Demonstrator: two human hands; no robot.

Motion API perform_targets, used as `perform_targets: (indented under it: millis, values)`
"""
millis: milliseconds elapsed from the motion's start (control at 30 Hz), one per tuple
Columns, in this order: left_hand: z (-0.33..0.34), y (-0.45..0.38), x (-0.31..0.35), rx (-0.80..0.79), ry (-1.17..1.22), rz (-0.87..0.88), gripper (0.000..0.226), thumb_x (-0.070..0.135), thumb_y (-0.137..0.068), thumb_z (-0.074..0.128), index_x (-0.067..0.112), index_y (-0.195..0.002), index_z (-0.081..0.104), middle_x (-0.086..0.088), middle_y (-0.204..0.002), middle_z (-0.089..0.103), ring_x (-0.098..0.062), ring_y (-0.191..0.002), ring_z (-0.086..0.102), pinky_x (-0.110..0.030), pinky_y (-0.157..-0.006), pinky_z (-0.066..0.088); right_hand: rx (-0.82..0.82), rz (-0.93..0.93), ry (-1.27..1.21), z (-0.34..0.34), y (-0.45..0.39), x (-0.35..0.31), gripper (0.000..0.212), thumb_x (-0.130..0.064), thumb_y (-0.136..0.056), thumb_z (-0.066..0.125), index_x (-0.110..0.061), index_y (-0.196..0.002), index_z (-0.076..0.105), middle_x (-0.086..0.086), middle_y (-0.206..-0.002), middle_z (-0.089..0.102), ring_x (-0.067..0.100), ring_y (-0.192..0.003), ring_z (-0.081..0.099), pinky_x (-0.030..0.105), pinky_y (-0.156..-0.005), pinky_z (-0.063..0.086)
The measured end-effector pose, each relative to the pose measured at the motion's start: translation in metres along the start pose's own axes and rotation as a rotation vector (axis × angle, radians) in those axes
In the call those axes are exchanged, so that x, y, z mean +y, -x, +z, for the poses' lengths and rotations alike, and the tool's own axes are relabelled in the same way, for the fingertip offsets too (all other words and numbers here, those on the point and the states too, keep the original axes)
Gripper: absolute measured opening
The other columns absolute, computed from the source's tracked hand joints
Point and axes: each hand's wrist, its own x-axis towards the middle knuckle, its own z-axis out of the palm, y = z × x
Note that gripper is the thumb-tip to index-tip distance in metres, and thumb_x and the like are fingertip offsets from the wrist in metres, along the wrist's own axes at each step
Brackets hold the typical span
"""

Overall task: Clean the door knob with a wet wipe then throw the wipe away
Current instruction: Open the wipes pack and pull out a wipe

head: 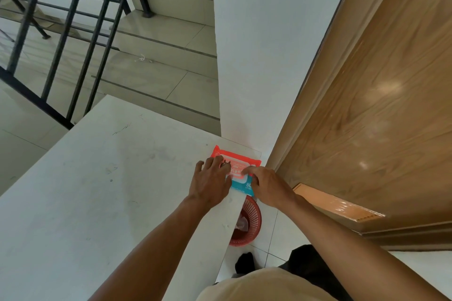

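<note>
A flat, soft pack of wet wipes (236,166), red and blue, lies at the far corner of the smooth white desk (97,190), near the shiny brown wooden door (367,117). The left hand (211,184) presses flat on it, fingers spread. The right hand (267,184) pinches its white flap. A round red mesh basket (252,222) sits on the floor below.

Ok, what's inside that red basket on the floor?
Crumpled whitish material, probably a used wipe, lies in the red basket. The table edge covers its left part, so the rest is hidden.
</note>
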Motion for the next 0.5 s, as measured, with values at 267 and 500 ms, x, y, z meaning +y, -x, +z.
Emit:
perform_targets:
  millis: [267, 500]
  values:
    - [-0.021, -0.020, 0.035, 0.026, 0.513, -0.181, 0.030, 0.036, -0.090, 0.059, 0.021, -0.116, 0.054, 0.002, -0.119, 0.061, -0.016, -0.100, 0.058, -0.026, -0.085, 0.052, 0.194, 0.131, -0.520, -0.026, -0.004, -0.007, 0.019, -0.013, -0.094, 0.058, -0.017, -0.111, 0.066, 0.000, -0.115, 0.066, 0.020, -0.105, 0.064, 0.013, -0.068, 0.054]
    - [-0.050, -0.045, 0.099, -0.313, 1.319, -0.402, 0.033, 0.027, -0.089, 0.066, 0.012, -0.116, 0.055, -0.009, -0.107, 0.066, -0.019, -0.090, 0.069, -0.024, -0.067, 0.059, 0.358, 0.079, -0.700, -0.071, 0.020, 0.010, 0.033, 0.002, -0.094, 0.051, -0.012, -0.120, 0.065, 0.002, -0.116, 0.067, 0.012, -0.106, 0.063, 0.015, -0.083, 0.052]
